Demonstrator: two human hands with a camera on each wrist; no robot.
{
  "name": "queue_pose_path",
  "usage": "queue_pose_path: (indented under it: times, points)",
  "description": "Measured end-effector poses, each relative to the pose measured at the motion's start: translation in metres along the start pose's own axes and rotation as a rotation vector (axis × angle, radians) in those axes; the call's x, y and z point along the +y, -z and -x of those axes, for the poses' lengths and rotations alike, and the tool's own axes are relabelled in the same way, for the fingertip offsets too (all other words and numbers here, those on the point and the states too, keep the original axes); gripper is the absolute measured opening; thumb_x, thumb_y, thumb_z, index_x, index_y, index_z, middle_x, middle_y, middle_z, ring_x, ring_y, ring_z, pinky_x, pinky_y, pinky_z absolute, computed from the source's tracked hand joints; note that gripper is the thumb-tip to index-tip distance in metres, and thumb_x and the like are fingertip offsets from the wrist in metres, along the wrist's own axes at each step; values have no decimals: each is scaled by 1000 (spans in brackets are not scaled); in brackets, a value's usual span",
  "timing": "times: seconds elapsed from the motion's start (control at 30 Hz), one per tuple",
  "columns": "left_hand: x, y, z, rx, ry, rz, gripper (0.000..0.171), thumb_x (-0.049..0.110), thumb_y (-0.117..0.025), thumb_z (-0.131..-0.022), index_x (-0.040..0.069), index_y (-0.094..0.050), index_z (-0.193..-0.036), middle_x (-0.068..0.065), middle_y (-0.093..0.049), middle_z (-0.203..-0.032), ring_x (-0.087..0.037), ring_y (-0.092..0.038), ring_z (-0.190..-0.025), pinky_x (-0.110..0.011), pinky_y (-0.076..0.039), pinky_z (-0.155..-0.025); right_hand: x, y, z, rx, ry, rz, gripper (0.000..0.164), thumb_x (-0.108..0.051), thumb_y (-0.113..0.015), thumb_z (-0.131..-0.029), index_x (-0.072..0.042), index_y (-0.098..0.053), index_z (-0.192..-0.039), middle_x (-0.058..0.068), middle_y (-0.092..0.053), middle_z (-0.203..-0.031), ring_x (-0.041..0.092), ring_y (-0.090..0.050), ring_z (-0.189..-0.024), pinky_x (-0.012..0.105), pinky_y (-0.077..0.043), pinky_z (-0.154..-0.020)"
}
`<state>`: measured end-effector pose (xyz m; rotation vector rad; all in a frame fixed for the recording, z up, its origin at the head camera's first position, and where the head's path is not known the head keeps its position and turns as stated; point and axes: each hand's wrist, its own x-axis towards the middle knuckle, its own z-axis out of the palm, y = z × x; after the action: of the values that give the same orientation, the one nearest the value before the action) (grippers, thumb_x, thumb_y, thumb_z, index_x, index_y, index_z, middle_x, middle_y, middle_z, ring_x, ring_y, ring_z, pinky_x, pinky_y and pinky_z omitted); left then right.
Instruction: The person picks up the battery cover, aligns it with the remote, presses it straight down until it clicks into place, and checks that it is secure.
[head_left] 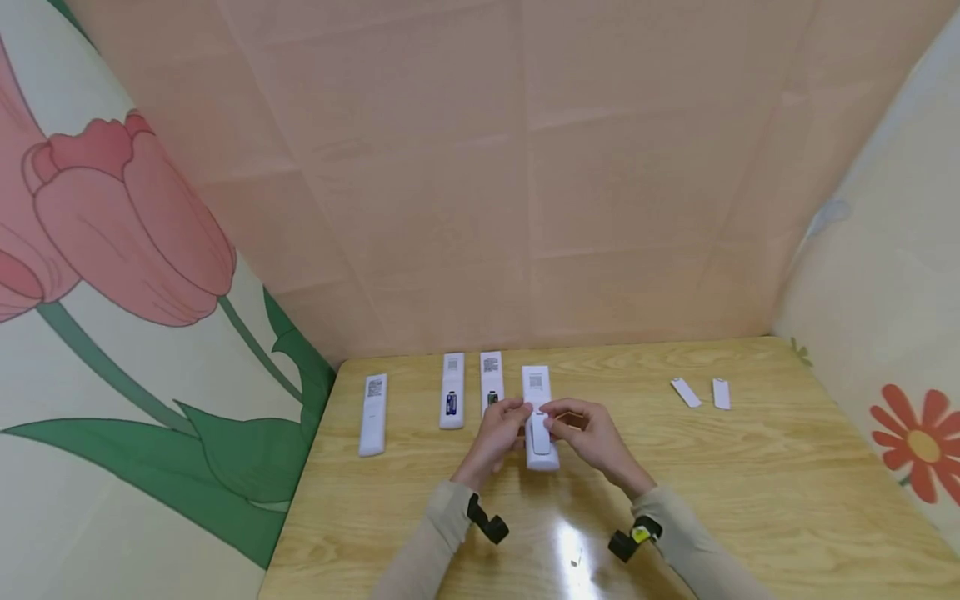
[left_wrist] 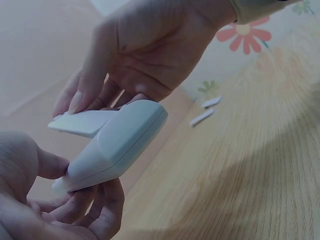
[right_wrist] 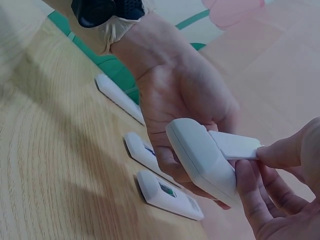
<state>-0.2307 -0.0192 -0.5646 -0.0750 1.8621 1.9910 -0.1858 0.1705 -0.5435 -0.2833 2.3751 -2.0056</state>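
Note:
My left hand [head_left: 497, 435] grips a white remote control [head_left: 536, 380], back side up, thumb on one edge and fingers beneath. My right hand [head_left: 594, 435] pinches a white battery cover [head_left: 541, 437] between thumb and fingers. In the left wrist view the cover [left_wrist: 82, 123] stands tilted away from the remote's back, its lower end right at the remote [left_wrist: 131, 132]. The right wrist view shows the same gap under the cover [right_wrist: 235, 145]. The inside of the remote's battery compartment is hidden.
To the left lie a coverless remote [head_left: 452, 367] with a dark blue battery [head_left: 451, 404], another coverless remote [head_left: 491, 360] partly behind my left hand, and a remote [head_left: 372, 425] with a smooth back. Two loose battery covers [head_left: 686, 392] [head_left: 721, 394] lie at right on the wooden table [head_left: 780, 500].

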Motion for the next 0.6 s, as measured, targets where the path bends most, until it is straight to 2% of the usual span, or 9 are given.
queue_pose_path:
  times: [0.3, 0.47, 0.6]
  points:
    - [2, -1, 1, -9, -16, 12, 50, 27, -62, -109, -6, -55, -146, -18, -73, -125, -24, -76, -102, -45, -64, -94, 1, 0, 0, 4, 6, 20, 20, -1, -72, -100, 3, -75, -119, 26, -74, -119, 22, -74, -97, 34, -65, -82]
    - [3, -1, 2, 5, -18, 3, 50, 28, -62, -109, -6, -56, -145, -18, -73, -125, -24, -76, -104, -45, -64, -94, 2, 0, 0, 15, 6, 60, 20, -4, -73, -100, 0, -76, -119, 23, -74, -119, 24, -73, -95, 39, -66, -82]
    - [5, -1, 1, 10, -9, 0, 51, 30, -63, -109, -4, -56, -146, -17, -73, -127, -24, -75, -106, -44, -64, -94, 2, -1, -1, 42, 8, 78, 19, -4, -74, -100, -2, -77, -119, 21, -74, -116, 25, -71, -94, 33, -64, -79]
